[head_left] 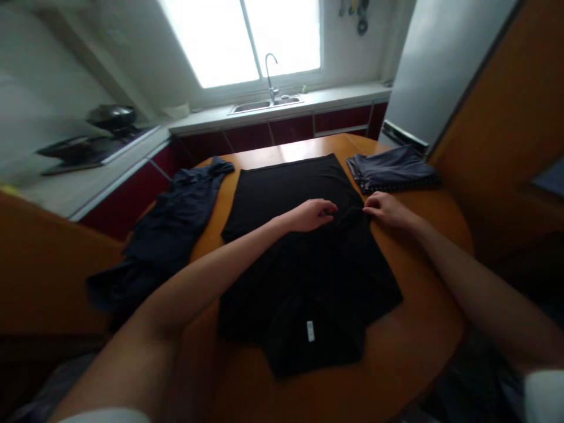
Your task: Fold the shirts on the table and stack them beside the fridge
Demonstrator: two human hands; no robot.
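Observation:
A black shirt (295, 182) lies spread on a wooden table (409, 364), its collar and small white label toward me and its hem toward the window. My right hand (390, 210) is at the shirt's right edge, fingertips pinched on the cloth by the sleeve, where the fabric is wrinkled. Over the middle of the shirt is my left hand (312, 214), its fingers loosely curled and apart, with nothing visible in them. Whether it touches the cloth below, I cannot tell.
Rumpled dark blue clothing (170, 217) lies along the table's left side. A folded stack of grey-blue clothes (394, 167) rests at the far right. Beyond are a counter with a sink (264, 106), a stove with a pot (112, 116), and a refrigerator (440, 64).

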